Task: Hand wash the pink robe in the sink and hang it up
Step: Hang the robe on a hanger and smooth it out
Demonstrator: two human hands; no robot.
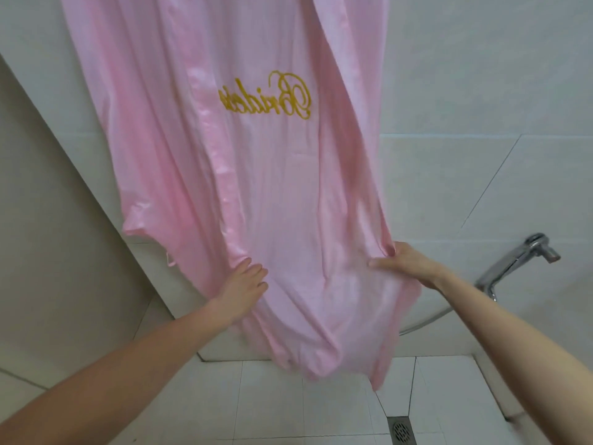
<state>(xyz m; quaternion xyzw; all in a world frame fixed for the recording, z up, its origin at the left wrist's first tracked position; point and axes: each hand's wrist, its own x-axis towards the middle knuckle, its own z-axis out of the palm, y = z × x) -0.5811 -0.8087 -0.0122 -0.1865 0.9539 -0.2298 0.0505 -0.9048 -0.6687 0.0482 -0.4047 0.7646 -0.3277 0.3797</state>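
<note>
Close to the camera, two bare arms reach forward from the bottom corners. At the end of the left arm, the left hand (245, 281) rests on the pink robe (256, 171), with its fingers (256, 270) lying loose and close together on the cloth, right beside a shiny band (218, 175) that runs down the robe. I cannot tell if that hand holds any cloth underneath. The right hand (402, 261) pinches the right edge of the robe, with its thumb (390, 250) on the fold and its long fingers laid flat across the front. Between the two hands the cloth sags in soft folds. The robe hangs from somewhere above the top of the picture, and its lower end dangles over the white floor tiles (272, 396). A small metal drain (401, 428) sits in the floor, below and to the right of the hem. Higher up on the robe there is curly gold writing (266, 96), seen backwards. Behind the robe stands a white tiled wall (481, 91). A silver tap (519, 261) sticks out of that wall on the right, past the right arm, and a thin hose (426, 322) curves down from it.
</note>
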